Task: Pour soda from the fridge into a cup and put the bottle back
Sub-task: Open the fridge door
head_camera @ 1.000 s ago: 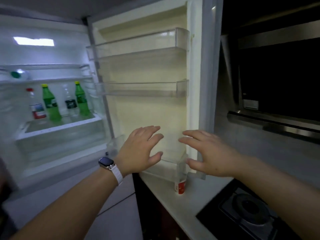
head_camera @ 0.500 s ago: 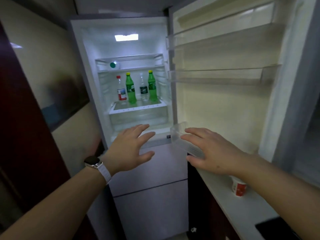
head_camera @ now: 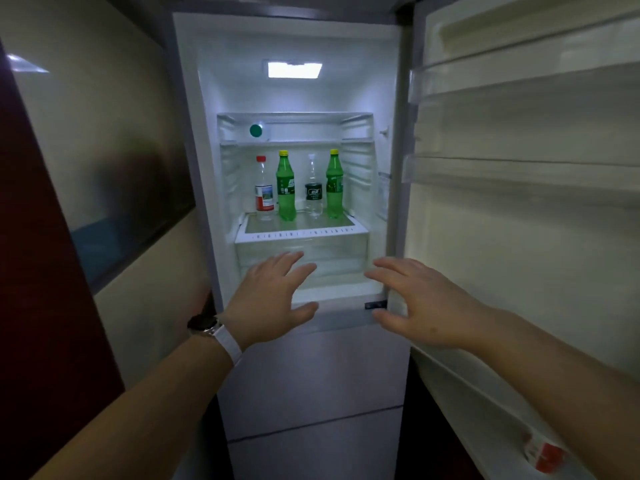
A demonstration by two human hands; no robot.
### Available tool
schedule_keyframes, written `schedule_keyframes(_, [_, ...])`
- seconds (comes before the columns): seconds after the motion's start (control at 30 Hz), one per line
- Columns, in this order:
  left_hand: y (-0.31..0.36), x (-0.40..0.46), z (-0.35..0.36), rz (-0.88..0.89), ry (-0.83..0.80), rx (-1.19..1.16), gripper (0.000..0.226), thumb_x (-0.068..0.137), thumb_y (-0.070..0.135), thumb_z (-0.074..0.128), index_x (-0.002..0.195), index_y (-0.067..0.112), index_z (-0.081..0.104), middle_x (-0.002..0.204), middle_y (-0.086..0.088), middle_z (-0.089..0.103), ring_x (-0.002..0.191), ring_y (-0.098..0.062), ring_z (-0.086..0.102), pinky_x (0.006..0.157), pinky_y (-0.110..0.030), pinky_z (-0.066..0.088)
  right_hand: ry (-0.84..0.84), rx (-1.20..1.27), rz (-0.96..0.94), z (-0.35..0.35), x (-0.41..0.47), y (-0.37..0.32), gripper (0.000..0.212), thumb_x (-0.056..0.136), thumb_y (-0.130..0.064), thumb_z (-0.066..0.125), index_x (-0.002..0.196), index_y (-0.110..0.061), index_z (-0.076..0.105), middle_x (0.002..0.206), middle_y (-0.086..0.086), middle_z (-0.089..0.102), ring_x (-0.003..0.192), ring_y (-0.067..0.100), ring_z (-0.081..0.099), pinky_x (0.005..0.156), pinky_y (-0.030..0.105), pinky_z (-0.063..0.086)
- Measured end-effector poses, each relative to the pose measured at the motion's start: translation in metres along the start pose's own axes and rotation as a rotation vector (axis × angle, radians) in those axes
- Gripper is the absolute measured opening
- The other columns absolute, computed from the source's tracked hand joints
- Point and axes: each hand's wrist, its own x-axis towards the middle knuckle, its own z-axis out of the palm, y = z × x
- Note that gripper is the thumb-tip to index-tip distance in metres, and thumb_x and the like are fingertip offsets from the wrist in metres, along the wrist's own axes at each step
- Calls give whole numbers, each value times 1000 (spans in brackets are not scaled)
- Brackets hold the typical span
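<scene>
Neither hand grips anything: the left hand (head_camera: 268,299) and right hand (head_camera: 420,303) hover with fingers spread and relaxed before the open fridge (head_camera: 207,161). Two green soda bottles (head_camera: 286,187) stand upright on the glass shelf (head_camera: 301,225), yellow caps up, long axes vertical, among two clear bottles.
</scene>
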Motion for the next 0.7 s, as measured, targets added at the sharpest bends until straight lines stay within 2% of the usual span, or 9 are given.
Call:
schedule_keyframes(0.13, [-26, 26, 14, 1, 44, -47, 74, 78, 65, 43, 139, 24, 53, 148, -8, 47, 133, -30, 46, 106, -48, 38, 11, 8, 33, 11, 35, 6, 64, 87, -56, 54, 144, -33, 35, 151, -8, 32, 137, 12, 29, 112, 34, 29])
schedule_keyframes(0.3, [-55, 45, 25, -36, 60, -79, 78, 77, 67, 39, 141, 25, 50, 152, -6, 43, 139, -26, 38, 110, -46, 31, 10, 24, 48, 25, 74, 11, 65, 86, -57, 53, 144, -32, 37, 149, -7, 36, 135, 14, 34, 111, 35, 31])
schedule_keyframes(0.47, [-77, 63, 38, -125, 64, -137, 71, 82, 61, 51, 144, 27, 46, 155, -1, 37, 142, -22, 31, 114, -45, 27, -3, 72, 45, 37, 114, 15, 65, 87, -58, 52, 144, -33, 36, 150, -9, 33, 136, 12, 31, 111, 40, 33])
schedule_keyframes(0.57, [-88, 75, 47, -200, 63, -208, 66, 86, 54, 60, 144, 27, 45, 153, 1, 39, 140, -20, 33, 113, -43, 28, -11, 104, 36, 49, 137, 21, 69, 83, -64, 46, 144, -34, 35, 150, -10, 32, 136, 11, 30, 110, 43, 33])
schedule_keyframes(0.7, [-106, 102, 59, -339, 40, -411, 60, 88, 45, 65, 142, 24, 47, 144, 0, 47, 131, -18, 42, 108, -41, 39, -23, 155, 21, 67, 168, 33, 66, 86, -59, 52, 144, -33, 36, 151, -9, 31, 137, 12, 29, 111, 42, 32])
